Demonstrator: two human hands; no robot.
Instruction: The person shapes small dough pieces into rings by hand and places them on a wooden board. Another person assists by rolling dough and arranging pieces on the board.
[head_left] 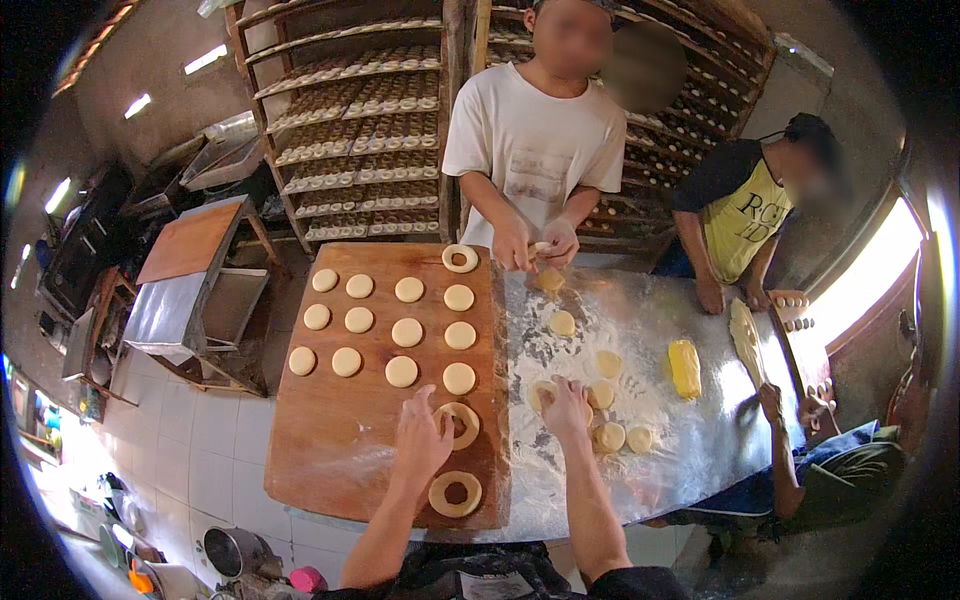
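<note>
My left hand [422,440] is at the left edge of a dough ring [466,428] on the wooden board [330,440], its fingers apart and partly covering the ring. On the floured metal tabletop, my right hand [567,408] has its fingers curled over the edge of a flat dough round [541,394], which it partly hides. Another dough ring [455,494] lies nearest me, and a third ring [460,258] is at the board's far edge. Several smooth dough rounds [407,332] stand in rows between them. More rounds [609,437] lie beside my right hand.
Across the table a person in a white shirt [530,150] handles dough. At the right, another person [735,215] leans over the table; a further person's hand [770,400] touches a long dough strip [746,340]. A yellow block [685,369] lies nearby. Racks of dough trays [350,130] stand behind.
</note>
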